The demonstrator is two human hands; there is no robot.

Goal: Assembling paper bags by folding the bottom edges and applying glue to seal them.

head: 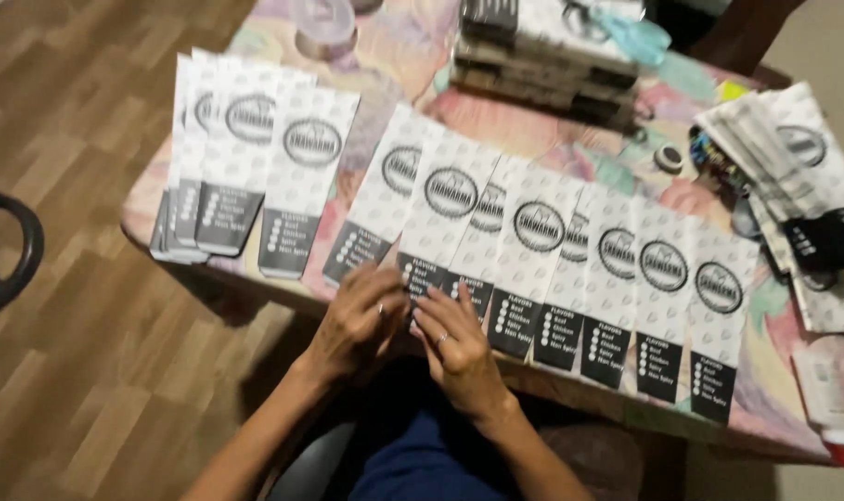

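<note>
Your left hand (pixel 359 320) and right hand (pixel 459 348) both rest at the near edge of the table with the pastel patterned cloth (pixel 412 56). Both sets of fingertips press on the dark lower end of one long white paper sleeve with a round black emblem (pixel 440 218). Your fingers are drawn together on that end; whether they pinch the paper or merely press it flat cannot be told. A ring shows on each hand.

That sleeve lies second from the left in an overlapping row of like sleeves (pixel 617 278) that fans rightward along the near edge of the table, with the dark ends hanging toward you.

A separate fanned group of the same sleeves (pixel 245 158) sits at the left corner of the table, apart from the row.

A banded stack of flat sleeves (pixel 542 70) lies at the far side. More loose sleeves (pixel 793 158) are heaped at the right edge. A red-capped tube (pixel 830 399) lies at the near right corner. The floor is brown wood planking (pixel 78 371).
</note>
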